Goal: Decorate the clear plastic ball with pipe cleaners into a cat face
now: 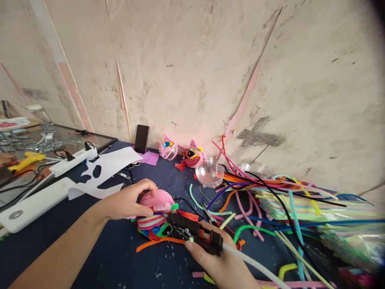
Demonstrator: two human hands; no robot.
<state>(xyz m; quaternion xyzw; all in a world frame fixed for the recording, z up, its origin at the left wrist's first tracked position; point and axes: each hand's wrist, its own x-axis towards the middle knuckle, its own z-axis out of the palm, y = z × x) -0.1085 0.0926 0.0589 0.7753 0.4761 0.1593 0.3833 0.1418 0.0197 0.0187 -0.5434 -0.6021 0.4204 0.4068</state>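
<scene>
My left hand [136, 200] is closed around a pink pipe-cleaner craft [158, 200], a rounded piece with coloured stripes and a green and black eye low on its front. In my right hand [215, 257] is a black glue gun [197, 230], a long white glue stick [255, 263] running out of its back end. The gun's nozzle points left and sits right by the craft's edge; whether it touches cannot be made out. Just behind the gun lie scissors [209, 214], partly hidden. An orange pipe cleaner [161, 242] lies in front of the craft.
Two finished-looking pink crafts [192, 155] and a clear plastic half-shell [209, 173] stand near the wall. A phone [141, 138] leans there. Many loose and bundled pipe cleaners [315, 204] cover the right side. Cut white paper [111, 168] and a power strip [72, 160] lie left.
</scene>
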